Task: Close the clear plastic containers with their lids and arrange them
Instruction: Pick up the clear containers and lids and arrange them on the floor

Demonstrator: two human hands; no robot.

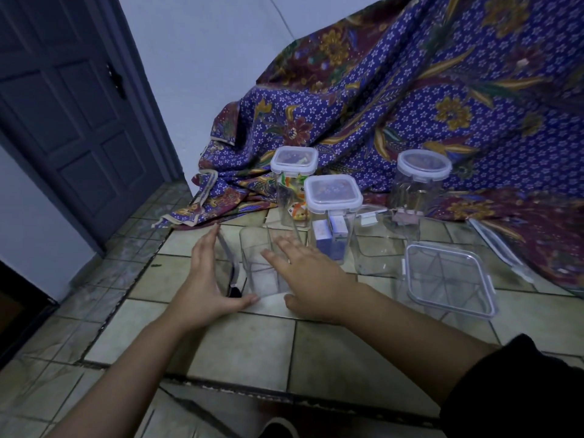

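Note:
A clear open container (pixel 257 263) with no lid stands on the tiled floor between my hands. My left hand (pixel 205 276) is open at its left side, thumb near its base. A thin lid (pixel 228 248) stands on edge between that hand and the container. My right hand (pixel 305 273) lies flat with spread fingers over the container's right side. Behind stand a tall lidded box (pixel 294 159) with colourful contents, a lidded square box (pixel 333 192) holding small cartons, and a lidded round jar (pixel 423 165). A second open container (pixel 376 248) and a flat lidded box (pixel 448 279) stand at the right.
A patterned purple cloth (pixel 410 90) drapes over something behind the containers and spills onto the floor. Another lid (pixel 496 245) lies on the cloth's edge at the right. A grey door (pixel 72 115) is at the left. The floor (pixel 246 346) has cracked tiles.

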